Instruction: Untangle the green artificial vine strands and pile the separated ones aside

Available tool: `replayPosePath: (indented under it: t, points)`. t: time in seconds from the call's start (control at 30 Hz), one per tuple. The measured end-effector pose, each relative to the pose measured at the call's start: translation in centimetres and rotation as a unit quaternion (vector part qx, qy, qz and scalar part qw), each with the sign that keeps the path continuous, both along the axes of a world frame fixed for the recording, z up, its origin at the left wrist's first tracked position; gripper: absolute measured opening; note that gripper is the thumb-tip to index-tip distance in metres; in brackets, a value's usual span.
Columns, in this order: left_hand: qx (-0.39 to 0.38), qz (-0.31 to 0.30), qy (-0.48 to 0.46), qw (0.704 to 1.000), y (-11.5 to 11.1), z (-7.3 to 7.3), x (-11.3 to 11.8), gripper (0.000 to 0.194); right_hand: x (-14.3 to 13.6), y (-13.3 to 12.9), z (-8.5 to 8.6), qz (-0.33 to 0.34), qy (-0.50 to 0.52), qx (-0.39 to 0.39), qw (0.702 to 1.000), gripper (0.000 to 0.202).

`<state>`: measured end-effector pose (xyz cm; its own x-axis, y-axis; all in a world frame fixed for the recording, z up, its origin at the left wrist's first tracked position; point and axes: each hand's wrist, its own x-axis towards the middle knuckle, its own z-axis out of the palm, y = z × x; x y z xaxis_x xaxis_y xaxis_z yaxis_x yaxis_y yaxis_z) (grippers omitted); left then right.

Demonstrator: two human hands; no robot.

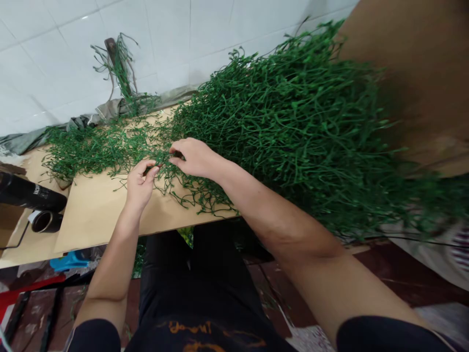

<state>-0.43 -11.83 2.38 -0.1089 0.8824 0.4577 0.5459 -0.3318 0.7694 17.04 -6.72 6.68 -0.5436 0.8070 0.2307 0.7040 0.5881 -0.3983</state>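
Observation:
Loose green artificial stems (95, 149) lie scattered over a cardboard-covered table (98, 210). To their right rises a large heap of the same green stems (293, 112). My left hand (141, 181) is over the front of the scattered stems, thumb and forefinger pinched near a small green piece; what sits between the fingertips is too small to make out. Just to the right, at the heap's left edge, my right hand (192, 156) has its thumb and fingers curled towards each other, with stems close by its fingertips. The two hands are apart.
A black bottle (32, 193) and a dark cup (46, 221) are at the left. A stand with green strands (119, 66) is by the tiled wall (168, 39). A large cardboard sheet (414, 63) stands at the right. A blue object (71, 260) lies below the table's left edge.

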Motion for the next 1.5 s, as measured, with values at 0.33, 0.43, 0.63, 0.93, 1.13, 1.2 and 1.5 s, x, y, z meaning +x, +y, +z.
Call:
replayPosePath:
  t: [0.33,0.43,0.63,0.93,1.13,1.2,1.5]
  points:
    - [-0.185,-0.029,-0.047,0.981,-2.8,-1.3,-1.2,0.028,1.5,-0.2,-0.9,0.012,0.001,0.008,1.000,0.021]
    - [-0.067,0.085,-0.038,0.993,-2.7,-0.1,-1.7,0.030,1.6,-0.5,-0.9,0.011,-0.004,0.020,1.000,0.019]
    - [-0.098,0.003,-0.053,0.994,-0.7,-0.6,0.7,0.038,0.8,-1.4,-0.8,0.018,0.023,0.019,0.999,0.017]
    - [-0.183,-0.091,-0.092,0.975,-1.2,-1.4,3.5,0.038,0.9,-0.6,-1.5,-0.018,-0.020,-0.013,1.000,0.028]
    - [-0.190,-0.092,-0.098,0.973,-2.1,-1.7,3.7,0.049,0.6,0.1,-1.3,-0.035,-0.066,0.035,0.997,0.028]
    - [-0.196,-0.102,-0.107,0.969,-2.4,-1.6,3.6,0.050,0.8,0.8,-1.2,-0.056,-0.073,0.042,0.995,0.027]
    - [-0.192,-0.157,-0.145,0.958,-3.2,-1.4,5.1,0.054,0.0,3.1,-1.4,-0.123,-0.052,-0.019,0.991,0.046]
